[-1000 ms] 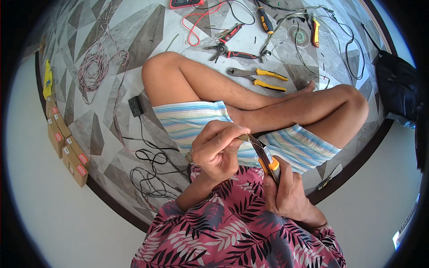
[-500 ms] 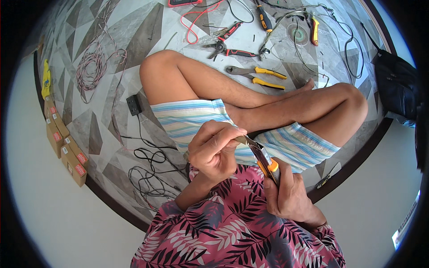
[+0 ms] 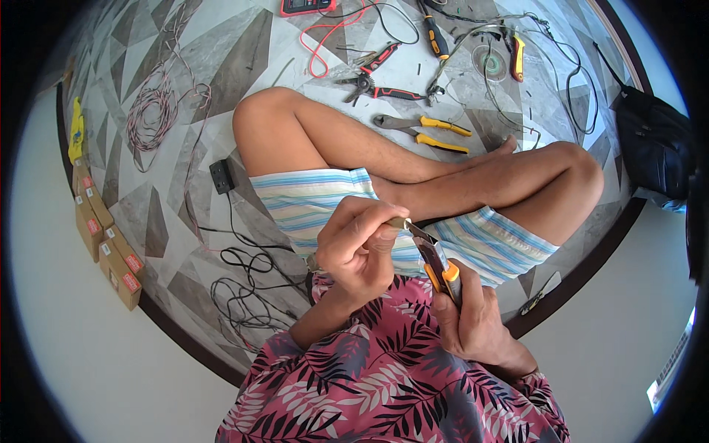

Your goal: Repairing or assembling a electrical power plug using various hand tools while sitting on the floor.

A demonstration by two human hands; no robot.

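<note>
My right hand (image 3: pixel 476 317) is wrapped around the orange-and-grey handles of a pliers-like hand tool (image 3: pixel 430 251). Its dark jaws point up and to the left, and something clear and shiny, like plastic, lies along them. At the tool's tip, my left hand (image 3: pixel 358 244) pinches a small olive-tan piece (image 3: pixel 399 222) between thumb and forefinger; its kind is not clear. The piece sits against or right beside the tip. Both hands are above my lap, over striped shorts (image 3: pixel 314 203).
Beyond my crossed legs lie yellow-handled pliers (image 3: pixel 443 142), red-and-black wire strippers (image 3: pixel 391 92), a screwdriver (image 3: pixel 436 33), a yellow knife (image 3: pixel 518 59) and a red meter (image 3: pixel 306 6). Coiled wires (image 3: pixel 151 111), a black socket (image 3: pixel 221 176), cardboard boxes (image 3: pixel 118 273) and a black bag (image 3: pixel 653 140) surround me.
My left hand has shifted slightly right and up, and the small piece now sits more level at the tool's tip. My right hand keeps its grip, with the tool turned a little.
</note>
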